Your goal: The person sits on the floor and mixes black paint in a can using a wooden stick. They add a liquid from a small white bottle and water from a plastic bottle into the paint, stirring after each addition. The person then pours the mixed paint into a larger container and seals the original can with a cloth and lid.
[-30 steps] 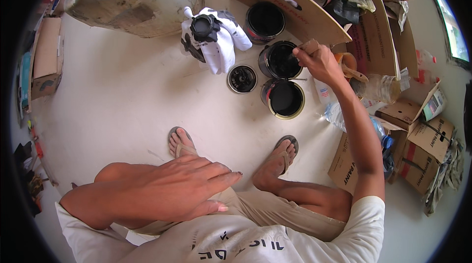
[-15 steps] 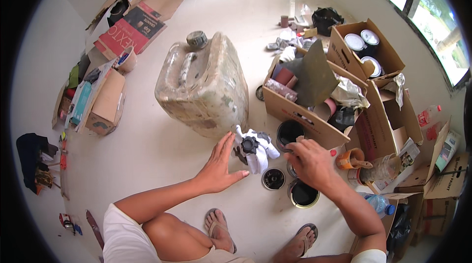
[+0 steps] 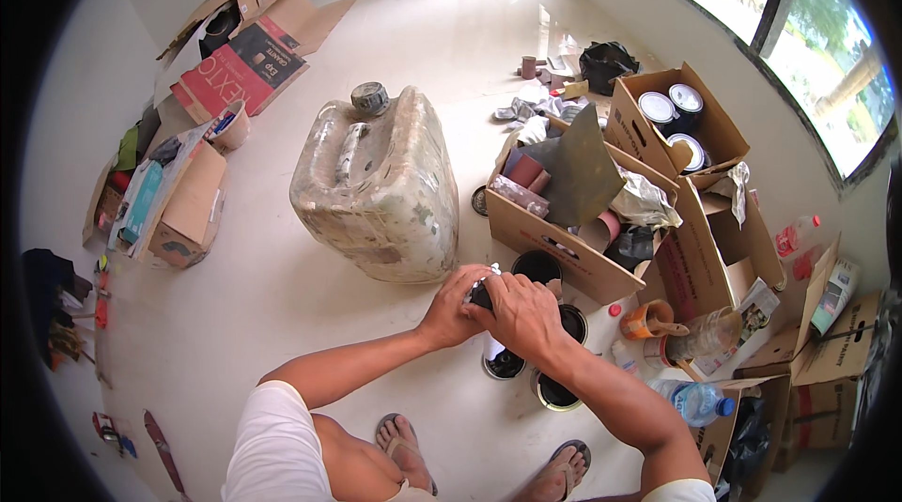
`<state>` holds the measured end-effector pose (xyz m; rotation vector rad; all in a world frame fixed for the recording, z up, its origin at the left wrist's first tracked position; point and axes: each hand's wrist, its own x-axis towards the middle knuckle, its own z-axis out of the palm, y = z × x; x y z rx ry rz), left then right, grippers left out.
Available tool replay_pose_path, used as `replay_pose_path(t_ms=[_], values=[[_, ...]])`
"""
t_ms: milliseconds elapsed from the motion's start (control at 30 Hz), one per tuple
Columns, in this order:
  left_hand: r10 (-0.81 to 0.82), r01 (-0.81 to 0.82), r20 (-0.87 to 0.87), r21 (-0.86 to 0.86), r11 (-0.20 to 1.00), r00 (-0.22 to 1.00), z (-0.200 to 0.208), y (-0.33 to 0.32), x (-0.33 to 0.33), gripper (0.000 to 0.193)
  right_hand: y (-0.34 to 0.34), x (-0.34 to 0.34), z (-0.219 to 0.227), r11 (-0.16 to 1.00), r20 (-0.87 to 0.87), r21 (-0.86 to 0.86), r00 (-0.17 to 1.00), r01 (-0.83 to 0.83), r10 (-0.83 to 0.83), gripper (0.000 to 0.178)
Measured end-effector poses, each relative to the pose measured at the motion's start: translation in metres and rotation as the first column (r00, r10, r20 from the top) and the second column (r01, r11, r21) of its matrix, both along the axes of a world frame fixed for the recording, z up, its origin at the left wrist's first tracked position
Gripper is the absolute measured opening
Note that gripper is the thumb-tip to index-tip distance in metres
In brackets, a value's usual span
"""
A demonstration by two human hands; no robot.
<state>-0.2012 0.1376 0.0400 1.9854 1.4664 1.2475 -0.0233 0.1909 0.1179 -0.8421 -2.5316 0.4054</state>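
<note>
1. Both hands meet just below frame centre. Left hand (image 3: 454,312) and right hand (image 3: 520,312) wrap a small dark item (image 3: 482,295) with white cloth at its top; item mostly hidden, kind unclear.
2. Fingers of both hands curl tight around it, pressed together; they touch each other.
3. Item sits above the open tins (image 3: 505,363) on the floor (image 3: 282,314), jerrycan (image 3: 376,185) at 10 o'clock, open box (image 3: 564,220) at 1 o'clock.
4. Looks like a two-hand twist or wipe. Judgement: brace with left, turn with right, keep it upright.
5. Risk: drips into the black tins or onto the sandals (image 3: 404,441) at 6 o'clock. Stay centred over a tin.
</note>
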Motion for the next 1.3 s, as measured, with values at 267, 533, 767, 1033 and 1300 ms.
replay_pose_path(t_ms=[267,533,767,1033,1300], values=[[-0.104,0.104,0.009,-0.060,0.993,0.995,-0.001,-0.002,-0.008,0.077,-0.001,0.000,0.018,0.998,0.063,0.013,0.996,-0.061,0.060,0.041],[-0.187,0.186,0.052,0.009,0.982,0.981,-0.012,0.003,-0.012,0.077,0.022,-0.002,0.013,0.931,0.053,-0.008,0.929,-0.366,0.366,0.035],[-0.228,0.229,0.093,0.004,0.974,0.969,-0.001,0.001,-0.014,0.072,0.038,-0.004,0.024,0.815,0.092,-0.031,0.810,-0.579,0.579,0.031],[-0.009,0.008,0.140,0.010,1.000,0.990,0.001,-0.001,0.000,0.061,0.026,-0.018,0.042,0.974,0.366,0.081,0.915,-0.213,0.170,0.051],[0.157,-0.141,0.105,-0.150,0.979,0.982,0.014,0.002,0.014,0.058,0.025,-0.026,0.027,0.952,0.394,0.303,0.915,-0.041,-0.086,0.054]])
